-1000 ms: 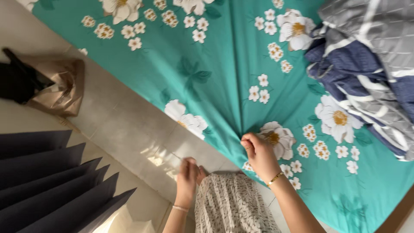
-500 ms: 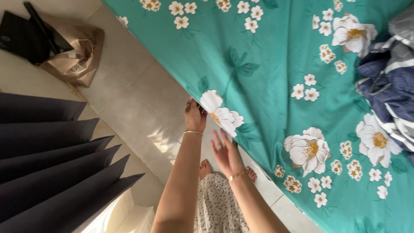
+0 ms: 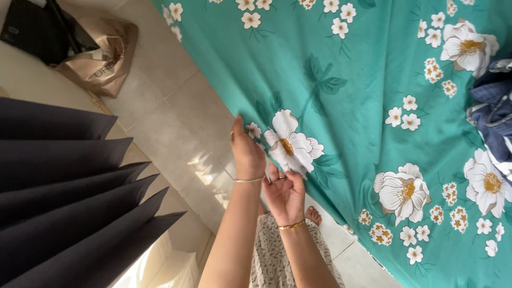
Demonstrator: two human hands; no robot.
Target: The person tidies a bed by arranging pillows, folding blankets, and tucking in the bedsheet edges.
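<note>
A teal bedsheet (image 3: 362, 80) with white flowers covers the bed and hangs over its near edge. My left hand (image 3: 246, 152), with a thin bracelet at the wrist, grips that hanging edge beside a large white flower (image 3: 290, 144). Just below it, my right hand (image 3: 285, 194), wearing a gold bracelet, is palm up with its fingers curled around the same edge under the flower. The two hands almost touch.
Dark pleated curtains (image 3: 74, 186) fill the left side. A brown paper bag (image 3: 104, 61) and a black bag (image 3: 32, 32) lie on the pale tiled floor (image 3: 176, 122) at top left. A blue and grey striped blanket (image 3: 496, 101) is bunched on the bed at right. My foot (image 3: 313, 215) shows below.
The view has shifted along the bed edge. My left hand stayed on the sheet's edge by the flower, and my right hand went from open, clear of the sheet, to curled on that edge.
</note>
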